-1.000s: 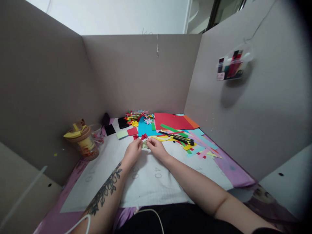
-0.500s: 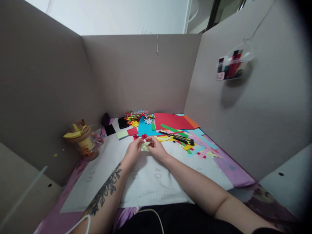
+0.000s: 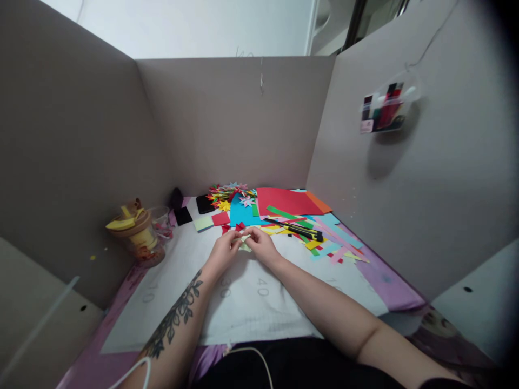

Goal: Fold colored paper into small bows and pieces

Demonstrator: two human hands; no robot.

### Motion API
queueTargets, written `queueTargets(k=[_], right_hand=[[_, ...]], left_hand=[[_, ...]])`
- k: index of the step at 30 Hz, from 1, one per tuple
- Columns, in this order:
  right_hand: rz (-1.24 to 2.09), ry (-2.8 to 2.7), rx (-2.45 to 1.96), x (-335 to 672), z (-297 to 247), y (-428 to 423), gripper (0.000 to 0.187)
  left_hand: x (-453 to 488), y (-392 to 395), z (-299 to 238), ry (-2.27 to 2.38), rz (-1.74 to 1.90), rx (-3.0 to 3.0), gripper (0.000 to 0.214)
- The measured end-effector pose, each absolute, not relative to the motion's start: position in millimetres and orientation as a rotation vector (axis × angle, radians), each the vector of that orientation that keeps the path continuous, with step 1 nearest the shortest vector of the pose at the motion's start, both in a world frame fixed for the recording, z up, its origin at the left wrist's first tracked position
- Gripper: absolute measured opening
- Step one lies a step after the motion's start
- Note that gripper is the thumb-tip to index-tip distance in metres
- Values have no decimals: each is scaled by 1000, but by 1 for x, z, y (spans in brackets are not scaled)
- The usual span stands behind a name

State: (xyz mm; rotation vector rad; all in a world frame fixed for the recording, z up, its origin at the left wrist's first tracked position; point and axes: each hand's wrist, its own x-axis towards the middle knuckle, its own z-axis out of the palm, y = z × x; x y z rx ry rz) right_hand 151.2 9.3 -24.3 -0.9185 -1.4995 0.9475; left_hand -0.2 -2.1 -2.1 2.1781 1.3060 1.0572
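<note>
Stars (image 3: pixel 229 193) lay, apparently finished, along the bench's (image 3: pixel 243 319) far edge. Left hand (image 3: pixel 225 247) and right hand (image 3: pixel 260 246) pinched pale-green paper (image 3: pixel 245 247) (seemingly unfinished).

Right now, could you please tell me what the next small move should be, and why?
Perhaps ease the right hand back slightly to check the pale green paper: that hand and the left hand meet there, so only a small part shows.

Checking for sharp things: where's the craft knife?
In the head view, the craft knife lies right of the right hand, among paper strips, nearer than the red sheet.
</note>
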Motion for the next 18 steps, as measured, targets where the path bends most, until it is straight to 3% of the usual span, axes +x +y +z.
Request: queueTargets(k=[18], right_hand=[[1025, -1453, -892, 151, -22, 8, 13]], left_hand=[[-4, -1, 1, 1546, 1122, 2086, 15]])
